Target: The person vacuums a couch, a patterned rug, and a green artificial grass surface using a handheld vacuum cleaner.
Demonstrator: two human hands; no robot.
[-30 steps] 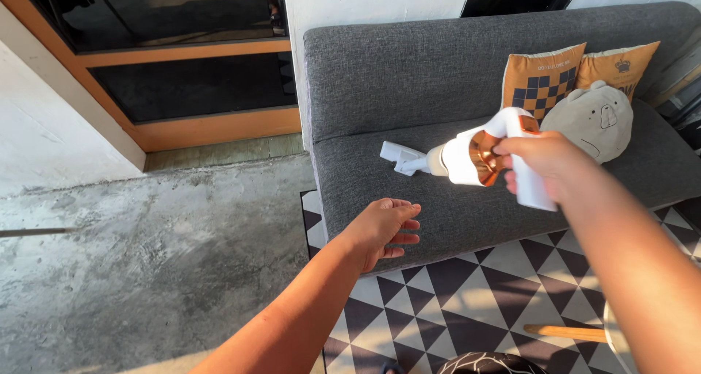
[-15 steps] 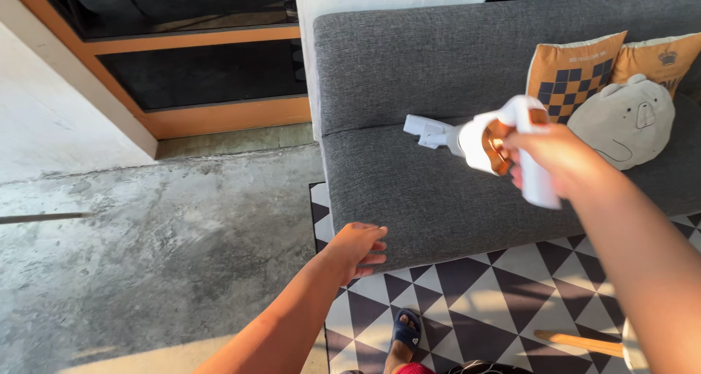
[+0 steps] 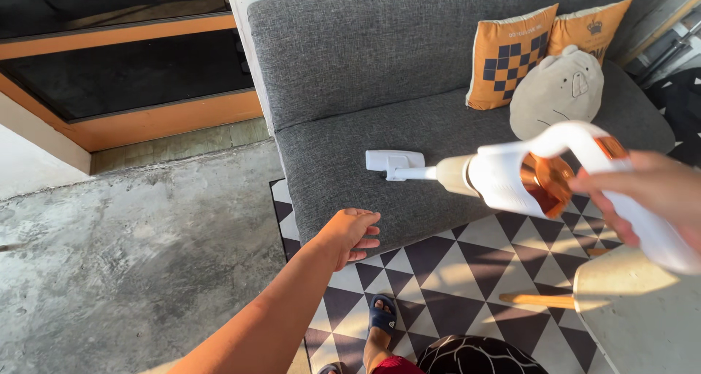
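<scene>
The right hand [image 3: 653, 199] is wrapped around the white handle of a handheld vacuum cleaner [image 3: 511, 177], arm reaching in from the right, so the body points left and its flat nozzle [image 3: 394, 161] rests on the seat of the grey sofa [image 3: 350, 67] near the front edge. The left hand [image 3: 349, 233] hangs open and empty, fingers loosely extended, at the seat's front edge above the black-and-white triangle rug [image 3: 445, 279]. A bear-shaped cushion [image 3: 558, 89] and two orange pillows [image 3: 511, 52] lean at the sofa's right end.

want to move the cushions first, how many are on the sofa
3, all at the sofa's right end: checked orange cushion, second orange cushion partly hidden behind it, round beige face cushion in front.
</scene>
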